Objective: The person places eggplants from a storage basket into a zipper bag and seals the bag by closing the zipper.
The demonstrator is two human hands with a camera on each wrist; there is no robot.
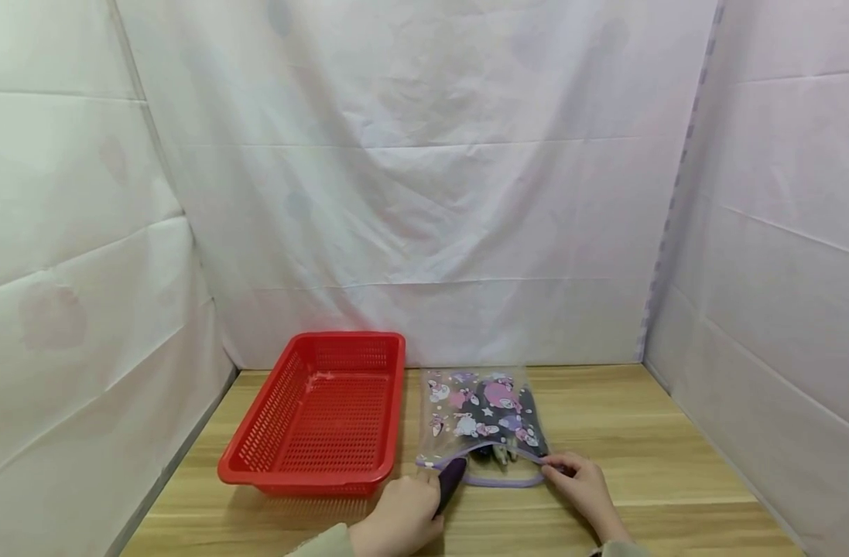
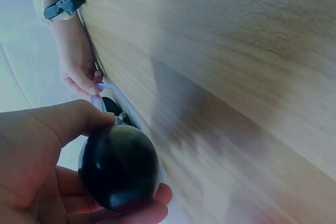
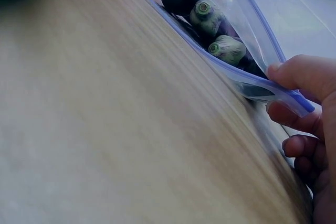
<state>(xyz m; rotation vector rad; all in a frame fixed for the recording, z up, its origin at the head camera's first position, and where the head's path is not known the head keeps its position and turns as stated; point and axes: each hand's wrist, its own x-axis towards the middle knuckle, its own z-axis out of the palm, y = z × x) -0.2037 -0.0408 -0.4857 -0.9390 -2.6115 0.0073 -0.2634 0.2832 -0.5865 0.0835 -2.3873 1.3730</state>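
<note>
My left hand [image 1: 405, 512] grips a dark purple eggplant [image 1: 451, 486] at the left of the bag's mouth. In the left wrist view the rounded, shiny end of this eggplant [image 2: 121, 166] faces the camera, thumb on one side and fingers curled beneath. A clear zip bag [image 1: 441, 429], printed with pink and purple cartoon figures, lies flat with its purple-edged mouth parted. Several eggplants [image 3: 227, 50] are inside it, two showing green stem ends and one a dark round end. My right hand [image 1: 583, 489] pinches the bag's right corner between thumb and forefinger.
A red perforated plastic basket [image 1: 392, 433] stands on the wooden table [image 1: 626, 433], left of the bag. White cloth walls [image 1: 424, 193] enclose the back and both sides of the table.
</note>
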